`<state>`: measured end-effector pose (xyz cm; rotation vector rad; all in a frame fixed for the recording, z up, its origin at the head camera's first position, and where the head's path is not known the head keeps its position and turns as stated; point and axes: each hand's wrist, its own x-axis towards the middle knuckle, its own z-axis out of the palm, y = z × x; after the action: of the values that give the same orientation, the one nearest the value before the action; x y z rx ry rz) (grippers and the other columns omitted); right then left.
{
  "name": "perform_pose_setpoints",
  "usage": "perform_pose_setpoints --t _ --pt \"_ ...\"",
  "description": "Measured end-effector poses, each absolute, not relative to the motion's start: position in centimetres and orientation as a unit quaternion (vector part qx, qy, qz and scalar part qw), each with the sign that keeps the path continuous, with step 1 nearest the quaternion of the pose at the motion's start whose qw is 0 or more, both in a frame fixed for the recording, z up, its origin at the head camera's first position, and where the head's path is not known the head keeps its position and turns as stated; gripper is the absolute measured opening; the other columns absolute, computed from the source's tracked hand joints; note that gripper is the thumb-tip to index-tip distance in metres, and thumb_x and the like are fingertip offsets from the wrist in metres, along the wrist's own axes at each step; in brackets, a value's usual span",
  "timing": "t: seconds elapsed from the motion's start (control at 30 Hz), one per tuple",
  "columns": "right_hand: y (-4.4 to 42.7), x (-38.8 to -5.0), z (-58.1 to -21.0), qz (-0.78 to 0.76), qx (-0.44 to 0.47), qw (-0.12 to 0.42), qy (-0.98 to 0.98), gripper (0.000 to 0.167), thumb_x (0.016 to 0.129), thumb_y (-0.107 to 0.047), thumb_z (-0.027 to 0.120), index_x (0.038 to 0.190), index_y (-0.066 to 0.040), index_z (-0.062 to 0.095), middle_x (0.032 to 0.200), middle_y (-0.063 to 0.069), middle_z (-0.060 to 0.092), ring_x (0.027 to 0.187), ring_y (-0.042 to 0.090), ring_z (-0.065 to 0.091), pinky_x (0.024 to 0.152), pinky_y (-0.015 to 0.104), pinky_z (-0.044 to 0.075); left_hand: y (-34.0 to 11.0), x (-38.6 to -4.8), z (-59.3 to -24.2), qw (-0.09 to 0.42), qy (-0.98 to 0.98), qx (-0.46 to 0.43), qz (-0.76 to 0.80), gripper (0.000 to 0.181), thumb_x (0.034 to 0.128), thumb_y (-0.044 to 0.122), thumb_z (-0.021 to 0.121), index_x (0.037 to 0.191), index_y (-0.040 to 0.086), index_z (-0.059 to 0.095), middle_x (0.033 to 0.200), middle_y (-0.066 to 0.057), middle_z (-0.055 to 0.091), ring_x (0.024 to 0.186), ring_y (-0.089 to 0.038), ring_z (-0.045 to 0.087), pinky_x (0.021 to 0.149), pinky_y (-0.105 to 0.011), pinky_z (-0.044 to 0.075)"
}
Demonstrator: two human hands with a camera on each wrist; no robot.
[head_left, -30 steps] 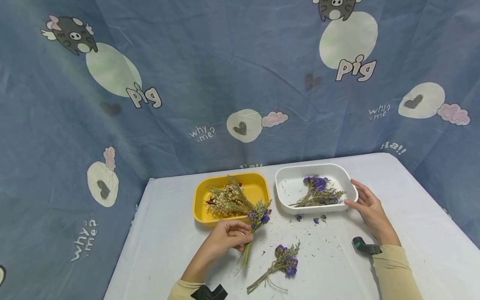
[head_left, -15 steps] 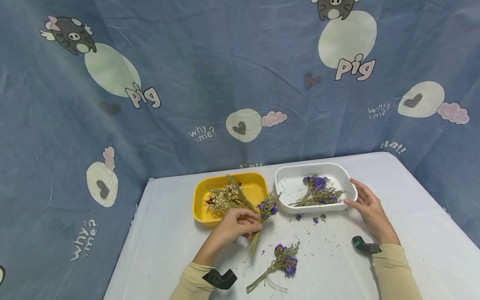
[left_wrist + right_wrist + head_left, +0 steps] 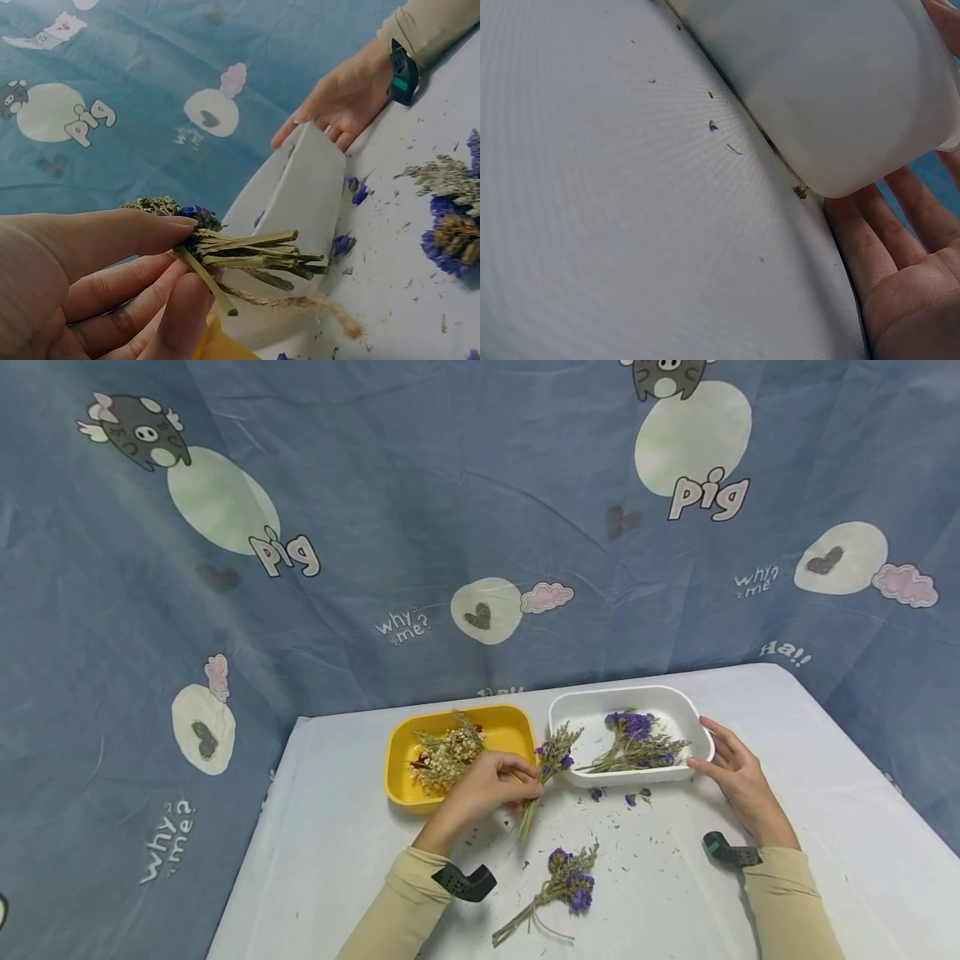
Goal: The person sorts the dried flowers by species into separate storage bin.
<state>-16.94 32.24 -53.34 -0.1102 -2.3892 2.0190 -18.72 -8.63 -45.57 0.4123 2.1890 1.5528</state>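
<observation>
My left hand point(image 3: 491, 789) pinches the stems of a small dried flower bunch point(image 3: 555, 753) between thumb and fingers. Its purple and grey-green heads point toward the white tray; in the left wrist view the cut stems point(image 3: 259, 259) and a loose twine end point(image 3: 300, 301) stick out past the fingertips. At the right end of the white tray point(image 3: 600, 700), my right hand point(image 3: 738, 772) grips the corner, thumb at the front and fingers on the far side. Inside that tray lie purple dried flowers point(image 3: 633, 727) with grassy stems.
Left of the white tray stands a yellow tray point(image 3: 513, 727) with cream dried flowers point(image 3: 450, 756). A second twine-tied purple bunch point(image 3: 566, 885) lies on the white tabletop point(image 3: 675, 893) in front. Loose petals point(image 3: 596, 794) and crumbs are scattered nearby. A printed blue cloth point(image 3: 420, 527) hangs behind.
My left hand has carried the flower bunch right and away from me, from the yellow tray's front corner to the white tray's left end. The right hand stays on the white tray.
</observation>
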Motion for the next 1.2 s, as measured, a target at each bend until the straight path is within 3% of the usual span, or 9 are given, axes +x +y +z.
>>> perform_pose_setpoints --t 0.23,0.43,0.53,0.87,0.97,1.2 --pt "32.2 -17.0 -53.2 0.649 -0.037 0.005 -0.76 0.084 0.097 -0.018 0.073 0.165 -0.03 0.025 0.174 0.012 0.019 0.149 0.01 0.039 0.105 0.005 0.044 -7.0 -20.4 -45.0 0.222 0.789 0.138 0.556 0.023 0.0897 0.016 0.081 0.109 0.005 0.077 0.097 -0.008 0.074 0.072 -0.012 0.069 0.073 -0.038 0.066" --pt "32.2 -17.0 -53.2 0.647 -0.041 0.003 -0.761 0.085 0.098 -0.018 0.073 0.166 -0.029 0.024 0.174 0.013 0.018 0.155 0.019 0.035 0.108 0.007 0.044 -5.7 -21.6 -44.5 0.232 0.79 0.149 0.547 0.017 0.0902 0.017 0.08 0.105 0.009 0.078 0.093 -0.006 0.074 0.068 -0.016 0.067 0.069 -0.035 0.064" --pt "32.2 -17.0 -53.2 0.646 -0.043 0.001 -0.762 0.085 0.098 -0.018 0.073 0.166 -0.029 0.023 0.174 0.013 0.017 0.156 0.021 0.033 0.11 0.009 0.043 -5.2 -22.2 -44.3 0.236 0.794 0.148 0.541 0.015 0.09 0.016 0.08 0.103 0.009 0.078 0.091 -0.006 0.074 0.067 -0.018 0.067 0.07 -0.04 0.064" --pt "32.2 -17.0 -53.2 0.664 -0.026 0.007 -0.748 0.083 0.097 -0.015 0.073 0.165 -0.028 0.026 0.173 0.014 0.02 0.132 -0.008 0.046 0.101 0.004 0.046 -3.4 -23.9 -43.5 0.231 0.814 0.164 0.507 0.016 0.0918 0.012 0.078 0.105 0.003 0.078 0.092 -0.009 0.074 0.067 -0.016 0.066 0.077 -0.047 0.066" --pt "32.2 -17.0 -53.3 0.669 -0.023 0.007 -0.742 0.083 0.097 -0.015 0.073 0.165 -0.028 0.027 0.173 0.014 0.021 0.129 -0.01 0.046 0.1 0.003 0.046 -2.9 -24.2 -43.3 0.228 0.818 0.175 0.498 0.016 0.0921 0.011 0.077 0.106 0.002 0.079 0.092 -0.01 0.075 0.067 -0.016 0.066 0.079 -0.048 0.066" --pt "32.3 -17.0 -53.4 0.667 -0.026 0.009 -0.744 0.083 0.097 -0.015 0.073 0.165 -0.028 0.027 0.173 0.014 0.021 0.131 -0.009 0.046 0.1 0.003 0.046 -1.4 -25.1 -43.0 0.224 0.834 0.182 0.471 0.014 0.0911 0.012 0.078 0.103 0.005 0.08 0.092 -0.007 0.077 0.067 -0.015 0.068 0.069 -0.034 0.065"
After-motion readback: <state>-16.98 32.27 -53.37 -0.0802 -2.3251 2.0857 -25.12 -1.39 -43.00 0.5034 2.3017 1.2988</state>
